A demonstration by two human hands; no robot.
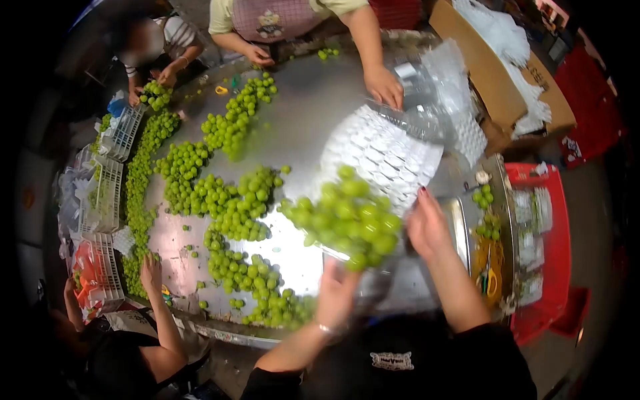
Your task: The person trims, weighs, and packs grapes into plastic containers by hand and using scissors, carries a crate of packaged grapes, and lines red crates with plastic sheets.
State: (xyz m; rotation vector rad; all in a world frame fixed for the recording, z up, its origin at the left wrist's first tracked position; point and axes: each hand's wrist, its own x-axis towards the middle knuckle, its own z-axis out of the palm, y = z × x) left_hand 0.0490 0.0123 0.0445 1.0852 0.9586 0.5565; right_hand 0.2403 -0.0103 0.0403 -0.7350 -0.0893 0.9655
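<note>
Grapes [353, 223] sit in the left hand [335, 297], right hand [429, 227] beside white netting [380, 150].

The person wears a black short-sleeved T-shirt [447, 373], plain apart from one wide, pale patch [392, 361] with an uneven outline and dark lettering too small to read. The left sleeve [273, 385] and the right sleeve [492, 347] are the same black, leaving the forearms uncovered. A thin, pale, shiny bracelet [329, 329] circles the wrist of the left hand [338, 293]. On the right hand [428, 225], a fingernail [423, 190] shows dark red polish.
</note>
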